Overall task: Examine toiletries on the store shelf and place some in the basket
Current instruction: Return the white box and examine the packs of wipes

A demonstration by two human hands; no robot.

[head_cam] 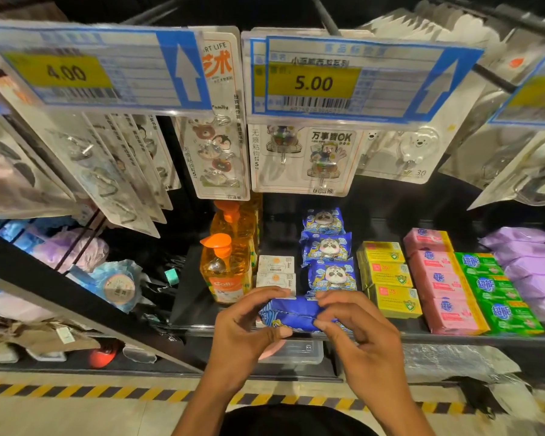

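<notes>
Gripping blue pack point(296, 313) by both ends, left hand point(249, 325) at nine o'clock, right hand point(359, 328) at three; probably best turning slowly, pinching lightly, reading each side.

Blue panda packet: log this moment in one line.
phase: examining | left hand: grips blue panda packet | right hand: pinches it | shelf: behind packet | basket: unseen

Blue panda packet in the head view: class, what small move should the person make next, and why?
Probably tilt the blue packet so its printed face turns up toward the camera. The left hand and right hand pinch its two ends in front of the shelf, and mostly its plain blue side shows, so it cannot be read yet.
</notes>
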